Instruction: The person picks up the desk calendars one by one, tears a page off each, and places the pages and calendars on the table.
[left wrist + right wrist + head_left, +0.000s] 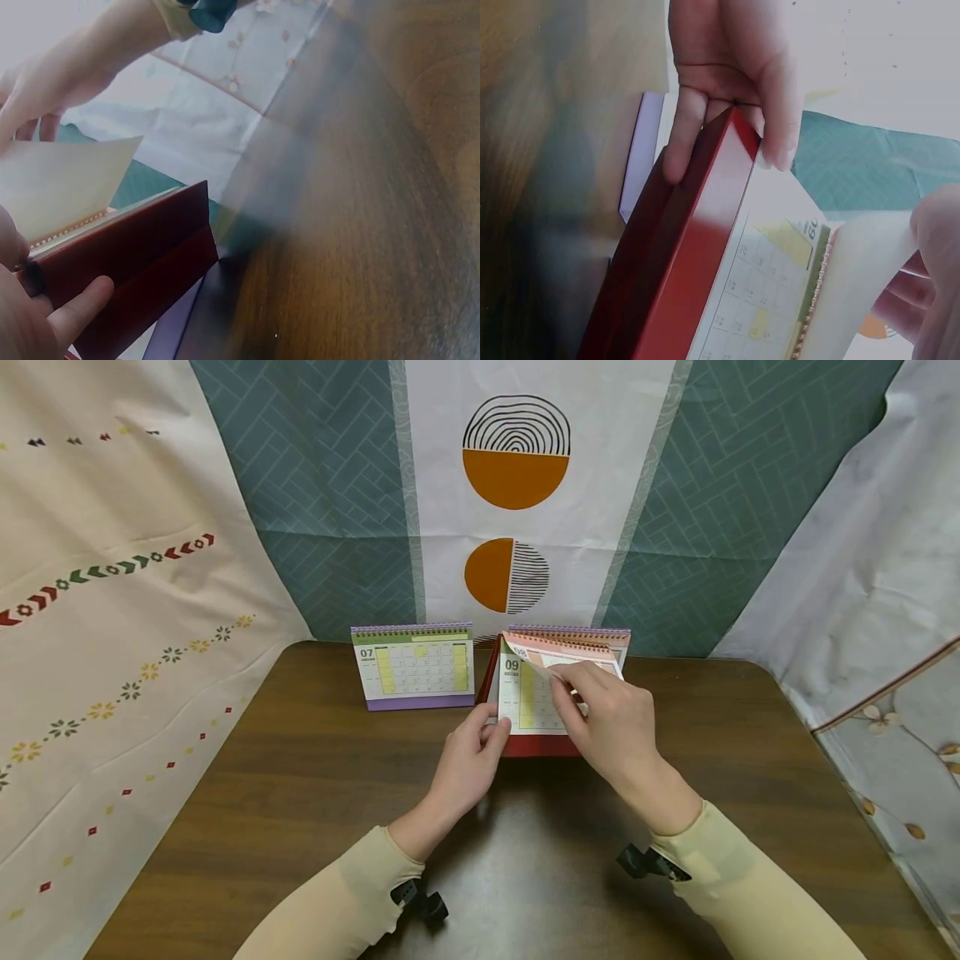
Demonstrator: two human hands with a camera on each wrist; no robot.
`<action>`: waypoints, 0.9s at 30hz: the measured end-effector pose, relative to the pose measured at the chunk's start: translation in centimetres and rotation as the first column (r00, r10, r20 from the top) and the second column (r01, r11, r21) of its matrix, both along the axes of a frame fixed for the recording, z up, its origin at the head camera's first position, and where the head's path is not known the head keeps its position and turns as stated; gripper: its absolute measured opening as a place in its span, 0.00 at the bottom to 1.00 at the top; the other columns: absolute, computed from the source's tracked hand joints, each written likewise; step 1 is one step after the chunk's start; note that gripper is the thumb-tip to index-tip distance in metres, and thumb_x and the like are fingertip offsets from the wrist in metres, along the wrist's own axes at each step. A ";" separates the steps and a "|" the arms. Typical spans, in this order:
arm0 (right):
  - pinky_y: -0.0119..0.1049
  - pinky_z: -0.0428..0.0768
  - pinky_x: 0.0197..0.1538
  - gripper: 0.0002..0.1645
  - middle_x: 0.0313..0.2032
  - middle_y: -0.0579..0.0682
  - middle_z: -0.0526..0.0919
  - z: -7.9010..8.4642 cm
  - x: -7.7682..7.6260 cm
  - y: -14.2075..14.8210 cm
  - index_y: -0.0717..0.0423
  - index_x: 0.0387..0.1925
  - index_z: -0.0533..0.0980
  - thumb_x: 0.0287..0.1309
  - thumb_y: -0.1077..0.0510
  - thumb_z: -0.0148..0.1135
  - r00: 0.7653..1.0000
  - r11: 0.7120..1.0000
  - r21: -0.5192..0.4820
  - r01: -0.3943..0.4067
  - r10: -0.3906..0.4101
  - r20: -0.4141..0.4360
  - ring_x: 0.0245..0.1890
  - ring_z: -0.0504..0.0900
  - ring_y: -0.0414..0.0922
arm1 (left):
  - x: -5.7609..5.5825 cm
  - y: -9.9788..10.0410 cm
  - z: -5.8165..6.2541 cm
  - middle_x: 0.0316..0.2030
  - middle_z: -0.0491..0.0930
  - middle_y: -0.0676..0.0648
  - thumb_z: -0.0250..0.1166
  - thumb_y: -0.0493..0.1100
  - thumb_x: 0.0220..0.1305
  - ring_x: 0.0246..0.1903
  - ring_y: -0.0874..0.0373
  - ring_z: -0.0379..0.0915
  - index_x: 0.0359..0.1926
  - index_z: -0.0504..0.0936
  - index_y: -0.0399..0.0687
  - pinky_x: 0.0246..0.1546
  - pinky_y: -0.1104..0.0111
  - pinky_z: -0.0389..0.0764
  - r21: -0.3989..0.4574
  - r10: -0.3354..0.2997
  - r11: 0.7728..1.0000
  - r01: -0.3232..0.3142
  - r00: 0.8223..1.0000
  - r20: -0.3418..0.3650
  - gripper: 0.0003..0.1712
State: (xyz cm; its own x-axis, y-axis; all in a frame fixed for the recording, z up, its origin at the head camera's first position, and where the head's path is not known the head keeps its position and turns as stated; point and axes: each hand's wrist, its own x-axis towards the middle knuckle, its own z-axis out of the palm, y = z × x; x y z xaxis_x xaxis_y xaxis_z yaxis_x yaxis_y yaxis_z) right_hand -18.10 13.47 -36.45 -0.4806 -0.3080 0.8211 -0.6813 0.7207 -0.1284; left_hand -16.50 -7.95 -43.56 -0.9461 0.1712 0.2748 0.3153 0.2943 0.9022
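Note:
A red-based desk calendar (540, 746) stands on the table, its page headed 09 (513, 697) facing forward. My left hand (467, 760) grips its left edge, thumb at the front and fingers round the red back board (150, 255). With thumb and fingers, my right hand (613, 720) pinches the page headed 08 (536, 650), which is lifted and curled up toward the spiral binding. In the right wrist view the raised page (859, 262) bends away from the coil (817, 292), showing the printed grid beneath.
To the left stands a purple-based desk calendar (420, 702) showing 07. Another calendar (621, 640) with a purple top edge is partly hidden behind the red one. Patterned cloth (337, 485) hangs behind the wooden table (300, 827).

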 end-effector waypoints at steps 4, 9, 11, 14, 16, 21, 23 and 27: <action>0.46 0.85 0.27 0.05 0.37 0.55 0.92 0.0 -0.1 0.1 0.59 0.45 0.86 0.72 0.61 0.74 1.000 0.999 -0.043 0.001 0.000 0.012 0.30 0.91 0.50 | -0.1 -0.1 -0.2 0.18 0.69 0.58 0.59 0.44 0.87 0.19 0.66 0.57 0.62 0.82 0.45 0.28 0.65 0.64 -0.019 0.006 1.000 -0.006 1.000 -0.008 0.13; 0.49 0.88 0.32 0.06 0.39 0.57 0.92 0.2 -0.5 0.4 0.61 0.44 0.87 0.74 0.60 0.72 0.999 0.991 -0.133 0.018 -0.011 0.049 0.32 0.91 0.51 | 0.0 0.0 -0.2 0.18 0.67 0.58 0.59 0.44 0.87 0.18 0.66 0.56 0.60 0.82 0.44 0.28 0.65 0.64 -0.030 0.013 0.999 -0.014 1.000 -0.022 0.12; 0.47 0.88 0.33 0.07 0.39 0.57 0.92 0.3 -0.6 0.5 0.62 0.44 0.87 0.75 0.60 0.71 0.997 0.982 -0.185 0.031 -0.017 0.080 0.31 0.90 0.51 | 0.0 0.0 -0.1 0.18 0.68 0.58 0.59 0.44 0.87 0.19 0.66 0.57 0.60 0.82 0.44 0.28 0.65 0.64 -0.038 0.019 0.999 -0.020 1.000 -0.023 0.11; 0.36 0.84 0.35 0.09 0.39 0.57 0.92 0.5 -0.9 0.6 0.63 0.46 0.88 0.77 0.59 0.70 0.987 0.959 -0.277 0.064 -0.020 0.161 0.31 0.87 0.50 | 0.0 0.1 -0.1 0.19 0.71 0.58 0.59 0.43 0.87 0.20 0.66 0.58 0.60 0.82 0.44 0.30 0.64 0.65 -0.046 0.023 0.999 -0.023 1.000 -0.017 0.11; 0.28 0.79 0.36 0.10 0.40 0.57 0.92 0.6 -1.0 0.7 0.63 0.47 0.88 0.78 0.58 0.69 0.974 0.934 -0.345 0.091 -0.011 0.227 0.30 0.85 0.49 | 0.1 0.2 -0.2 0.20 0.73 0.58 0.59 0.43 0.87 0.21 0.65 0.59 0.60 0.82 0.44 0.30 0.64 0.66 -0.046 0.021 0.999 -0.022 1.000 -0.013 0.12; 0.24 0.76 0.36 0.15 0.40 0.57 0.91 1.1 -1.3 1.1 0.64 0.48 0.88 0.81 0.54 0.65 0.932 0.860 -0.484 0.164 0.027 0.362 0.31 0.81 0.48 | 0.1 0.3 -0.2 0.24 0.82 0.54 0.60 0.43 0.86 0.22 0.63 0.61 0.60 0.82 0.45 0.32 0.63 0.67 -0.041 0.017 0.999 -0.017 1.000 -0.004 0.11; 0.26 0.78 0.37 0.17 0.41 0.58 0.91 1.4 -1.4 1.2 0.64 0.49 0.87 0.82 0.53 0.63 0.916 0.832 -0.521 0.191 0.040 0.400 0.33 0.81 0.48 | 0.2 0.3 -0.1 0.29 0.87 0.53 0.60 0.42 0.86 0.23 0.62 0.63 0.60 0.82 0.46 0.33 0.62 0.68 -0.041 0.016 0.999 -0.016 1.000 0.004 0.11; 0.28 0.81 0.39 0.21 0.43 0.57 0.90 1.8 -1.7 1.6 0.64 0.51 0.87 0.83 0.48 0.62 0.883 0.778 -0.579 0.243 0.069 0.463 0.37 0.82 0.47 | 0.3 0.3 -0.2 0.38 0.92 0.51 0.60 0.42 0.86 0.26 0.59 0.68 0.60 0.82 0.46 0.35 0.61 0.71 -0.037 0.013 0.999 -0.013 1.000 0.020 0.11</action>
